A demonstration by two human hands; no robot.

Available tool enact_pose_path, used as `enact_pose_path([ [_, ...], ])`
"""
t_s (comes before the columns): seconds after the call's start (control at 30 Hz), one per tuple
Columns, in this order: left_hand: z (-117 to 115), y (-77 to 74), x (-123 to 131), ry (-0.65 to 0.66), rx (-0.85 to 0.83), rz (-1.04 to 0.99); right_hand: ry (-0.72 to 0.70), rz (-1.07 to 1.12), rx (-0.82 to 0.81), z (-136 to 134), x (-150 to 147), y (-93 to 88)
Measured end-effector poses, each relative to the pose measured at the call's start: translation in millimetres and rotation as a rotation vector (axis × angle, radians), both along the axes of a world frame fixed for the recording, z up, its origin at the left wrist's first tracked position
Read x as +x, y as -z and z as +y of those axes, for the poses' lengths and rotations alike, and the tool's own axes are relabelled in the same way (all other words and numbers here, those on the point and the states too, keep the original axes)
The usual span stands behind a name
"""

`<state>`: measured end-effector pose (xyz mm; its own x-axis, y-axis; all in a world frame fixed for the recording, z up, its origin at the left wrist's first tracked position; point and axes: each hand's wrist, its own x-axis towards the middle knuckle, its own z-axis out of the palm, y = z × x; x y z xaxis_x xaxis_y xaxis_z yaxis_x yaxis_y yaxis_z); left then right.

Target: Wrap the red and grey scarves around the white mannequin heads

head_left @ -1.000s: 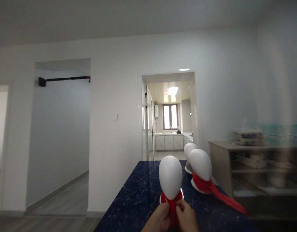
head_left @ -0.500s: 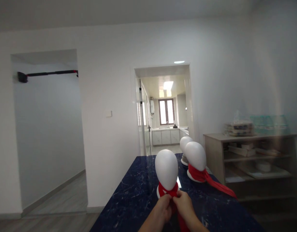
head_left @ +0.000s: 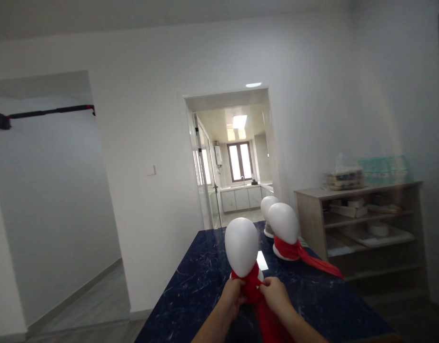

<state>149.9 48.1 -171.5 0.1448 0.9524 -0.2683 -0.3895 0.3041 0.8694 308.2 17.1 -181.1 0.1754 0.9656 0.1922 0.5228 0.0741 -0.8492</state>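
A white mannequin head [head_left: 242, 245] stands upright on the dark blue marbled table [head_left: 191, 281]. Round its neck goes a red scarf [head_left: 253, 289], with a long end hanging down toward me between my forearms. My left hand [head_left: 232, 295] is closed on the scarf at the left of the neck, its fingertips partly hidden. At the right of the neck, my right hand [head_left: 275, 291] pinches the scarf between thumb and fingers. Behind to the right, a second mannequin head [head_left: 284, 223] wears a red scarf [head_left: 312, 259] whose tail trails across the table.
A third white mannequin head [head_left: 268, 207] is partly hidden at the table's far end. Along the right wall stands a wooden shelf unit [head_left: 308, 209] with packs of bottles [head_left: 384, 170] on top. Beyond the table, a doorway leads to a kitchen.
My hands have moved apart, from close together at the front of the neck to either side of it. The view has swung slightly to the right.
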Motion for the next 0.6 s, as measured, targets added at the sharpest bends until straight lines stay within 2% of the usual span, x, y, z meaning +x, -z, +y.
enact_pose_path([
  [0.23,-3,-28.3,-22,0.256,-0.036,0.095,0.007,-0.202,0.063,3,0,-2.0],
  [0.37,2,-44.4,-48,0.397,0.016,0.295,0.009,-0.304,0.078,3,6,-7.7],
  [0.5,18,-53.5,-73,0.398,0.134,0.57,0.011,-0.362,0.091,1,10,-11.6],
  [0.6,27,-52.1,-84,0.375,0.156,0.582,0.042,-0.403,0.094,0,11,-11.8],
])
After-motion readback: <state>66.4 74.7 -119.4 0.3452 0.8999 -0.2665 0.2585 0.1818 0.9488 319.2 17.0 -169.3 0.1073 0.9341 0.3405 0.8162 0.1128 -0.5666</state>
